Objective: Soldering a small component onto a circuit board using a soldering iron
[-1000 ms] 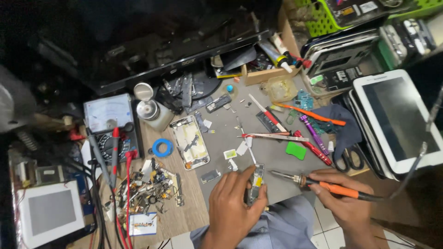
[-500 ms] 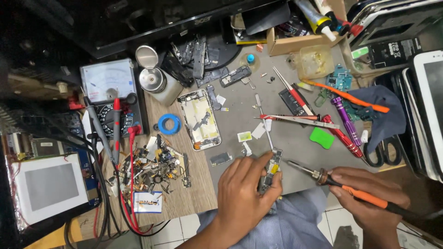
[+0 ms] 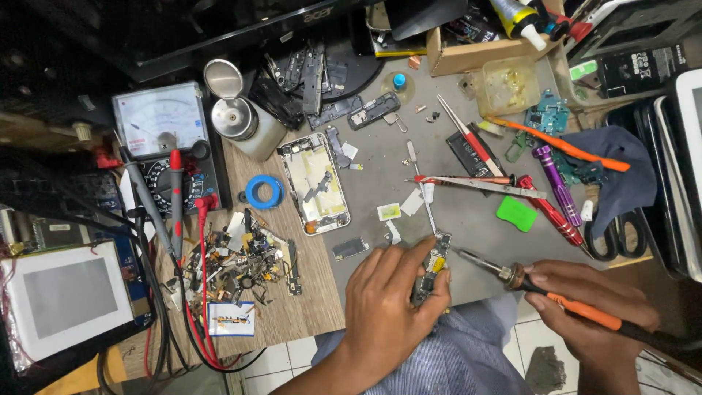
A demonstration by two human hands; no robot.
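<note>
Left hand (image 3: 384,307) pinches the small dark circuit board (image 3: 431,267) at the grey mat's (image 3: 468,227) near edge; right hand (image 3: 585,311) grips the orange-handled soldering iron (image 3: 541,289), whose tip could slip and burn fingers

Circuit board (image 3: 431,269) partly hidden under left hand (image 3: 387,296) fingers. Soldering iron (image 3: 556,292) handle cut off at 4 o'clock edge. Loose parts pile (image 3: 245,267), 9 o'clock: too small to identify.

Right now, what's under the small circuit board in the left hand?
The grey work mat lies under the circuit board. The left hand covers the board's lower end, so anything beneath that part is hidden.
</note>
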